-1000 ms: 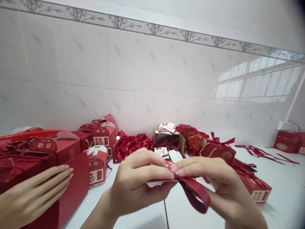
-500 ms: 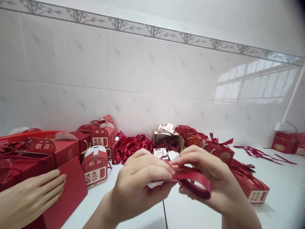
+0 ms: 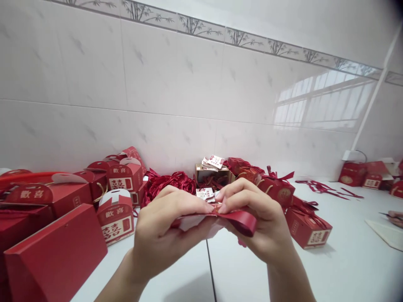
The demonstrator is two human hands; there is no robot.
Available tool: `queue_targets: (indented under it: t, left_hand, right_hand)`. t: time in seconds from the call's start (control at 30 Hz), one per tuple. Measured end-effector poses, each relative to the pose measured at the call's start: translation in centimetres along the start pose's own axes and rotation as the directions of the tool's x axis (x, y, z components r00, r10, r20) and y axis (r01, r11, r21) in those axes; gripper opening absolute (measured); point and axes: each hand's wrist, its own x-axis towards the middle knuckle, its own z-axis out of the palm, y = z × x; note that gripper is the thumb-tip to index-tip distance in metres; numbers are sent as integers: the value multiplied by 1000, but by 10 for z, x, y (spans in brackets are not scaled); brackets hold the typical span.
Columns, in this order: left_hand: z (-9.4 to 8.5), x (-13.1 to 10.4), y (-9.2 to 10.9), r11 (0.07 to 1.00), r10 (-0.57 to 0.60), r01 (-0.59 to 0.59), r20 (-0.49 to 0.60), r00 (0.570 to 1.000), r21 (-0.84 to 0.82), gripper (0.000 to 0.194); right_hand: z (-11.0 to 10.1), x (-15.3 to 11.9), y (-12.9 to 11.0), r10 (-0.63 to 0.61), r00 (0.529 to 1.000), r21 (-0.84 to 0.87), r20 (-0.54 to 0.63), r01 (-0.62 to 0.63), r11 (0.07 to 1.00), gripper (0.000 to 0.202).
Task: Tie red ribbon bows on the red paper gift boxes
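Observation:
My left hand (image 3: 174,233) is closed on a folded red-and-white card piece (image 3: 192,221), near the middle of the view. Opposite it, my right hand (image 3: 256,218) pinches the same piece together with a looped dark red ribbon (image 3: 242,222). The loop bends out toward the right, under my right fingers. Both hands are raised over the white table (image 3: 233,268), with fingertips nearly meeting. Part of the card piece is hidden by the fingers.
Red boxes (image 3: 116,218) crowd the left, with a plain red one (image 3: 59,256) in front. Behind my hands are a ribbon heap (image 3: 170,182) and an open carton (image 3: 213,176). More boxes (image 3: 308,226) stand right. Another person's hand (image 3: 395,218) is at the right edge.
The view has swung right, and the other person's hand on the left is out of sight. My fingertips have drawn closer together, and the ribbon loop looks flatter.

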Motion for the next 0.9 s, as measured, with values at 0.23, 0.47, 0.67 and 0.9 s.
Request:
queue_targets:
  t: [0.23, 0.47, 0.67, 0.9]
  left_hand:
    - [-3, 3, -4, 981, -131, 138, 61, 989, -137, 31]
    - [0, 5, -8, 987, -97, 110, 115, 989, -116, 22]
    - [3, 4, -8, 984, -124, 139, 134, 983, -113, 17]
    - [-1, 4, -5, 977, -173, 185, 116, 978, -107, 10]
  right_hand:
    - [3, 3, 1, 10, 999, 17, -35, -9, 1000, 20]
    - [1, 4, 3, -2, 997, -32, -74, -1, 999, 15]
    - [2, 5, 0, 85, 993, -14, -87, -86, 996, 7]
    - [-15, -6, -12, 304, 953, -127, 13, -300, 946, 20]
